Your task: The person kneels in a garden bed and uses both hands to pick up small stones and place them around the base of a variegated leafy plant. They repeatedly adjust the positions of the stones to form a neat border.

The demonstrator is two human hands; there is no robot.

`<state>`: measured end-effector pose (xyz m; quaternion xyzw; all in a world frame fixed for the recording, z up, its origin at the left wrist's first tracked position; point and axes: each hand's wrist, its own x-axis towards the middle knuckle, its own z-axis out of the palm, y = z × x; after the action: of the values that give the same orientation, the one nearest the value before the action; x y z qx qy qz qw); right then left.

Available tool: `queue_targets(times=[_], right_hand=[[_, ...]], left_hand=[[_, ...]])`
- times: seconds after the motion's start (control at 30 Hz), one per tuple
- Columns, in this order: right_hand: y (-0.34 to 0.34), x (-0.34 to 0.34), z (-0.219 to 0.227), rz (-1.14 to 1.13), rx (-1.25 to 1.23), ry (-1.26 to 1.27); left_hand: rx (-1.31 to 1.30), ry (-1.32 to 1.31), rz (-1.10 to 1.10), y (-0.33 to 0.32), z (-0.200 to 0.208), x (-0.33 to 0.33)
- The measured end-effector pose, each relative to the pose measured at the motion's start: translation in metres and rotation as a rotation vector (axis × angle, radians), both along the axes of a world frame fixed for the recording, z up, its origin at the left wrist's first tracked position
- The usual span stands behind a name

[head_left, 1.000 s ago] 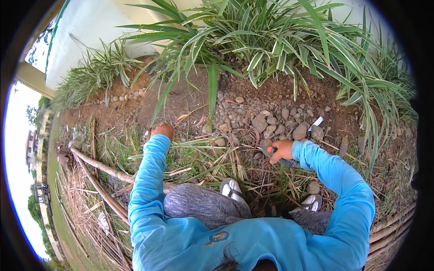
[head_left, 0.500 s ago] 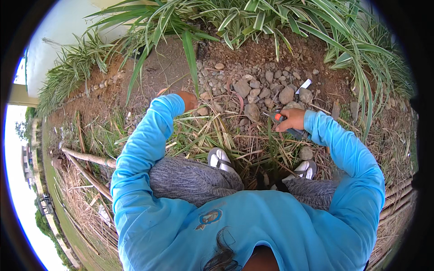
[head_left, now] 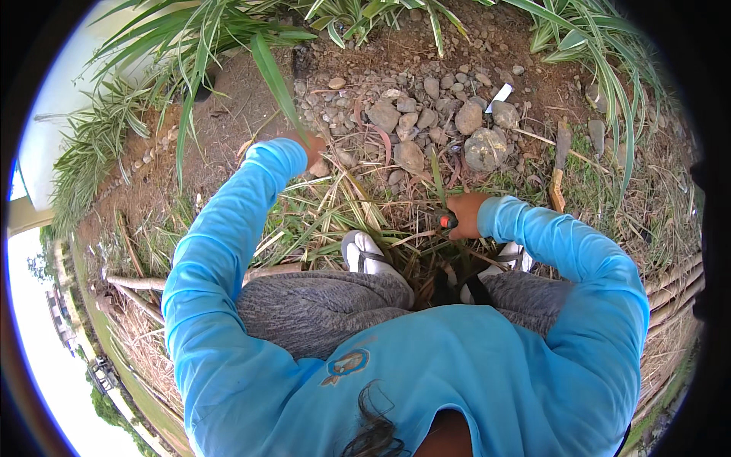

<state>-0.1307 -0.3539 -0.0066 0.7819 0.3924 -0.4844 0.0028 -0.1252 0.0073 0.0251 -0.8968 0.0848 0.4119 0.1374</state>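
Observation:
My right hand (head_left: 466, 214) is closed around a dark hand tool (head_left: 448, 220) with an orange-red part. Most of the tool is hidden by the hand or lost against the ground, so its exact kind does not show. It is low over cut leaves and dry straw, in front of my right foot. Farther left, my left hand (head_left: 311, 147) is down at the soil beside small stones. A long green leaf (head_left: 276, 82) hangs partly across it, and its fingers are hidden. Striped strap-shaped leaves (head_left: 285, 221) lie on the ground between my hands and feet.
Rounded stones (head_left: 409, 156) are heaped ahead, with a white scrap (head_left: 499, 97) among them. A broken stick (head_left: 558, 171) lies to the right. Striped-leaf plants (head_left: 586, 38) line the far bed. Bamboo poles (head_left: 137, 282) lie at left; my sandalled feet (head_left: 371, 255) are close by.
My right hand has moved left and nearer to me with the tool, away from the stones. My left hand stays low at nearly the same spot. The view has shifted slightly.

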Motion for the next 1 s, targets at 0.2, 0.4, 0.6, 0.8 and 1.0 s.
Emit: queue_targets(times=[0.2, 0.4, 0.6, 0.8, 1.0], right_hand=[[-0.001, 0.003, 0.0, 0.115, 0.04, -0.052], [-0.006, 0.005, -0.01, 0.098, 0.08, -0.061], [-0.008, 0.008, -0.023, 0.088, 0.095, 0.011], [-0.011, 0.009, -0.029, 0.057, 0.098, 0.032], [-0.012, 0.008, -0.025, 0.062, 0.084, -0.004]], left_hand=[[-0.125, -0.126, -0.182, -0.058, -0.059, 0.058], [-0.245, -0.259, 0.109, -0.058, -0.101, 0.04], [-0.195, -0.219, 0.279, -0.058, -0.113, 0.04], [-0.169, -0.243, 0.404, -0.06, -0.121, 0.039], [-0.061, -0.271, 0.061, -0.068, -0.134, 0.027]])
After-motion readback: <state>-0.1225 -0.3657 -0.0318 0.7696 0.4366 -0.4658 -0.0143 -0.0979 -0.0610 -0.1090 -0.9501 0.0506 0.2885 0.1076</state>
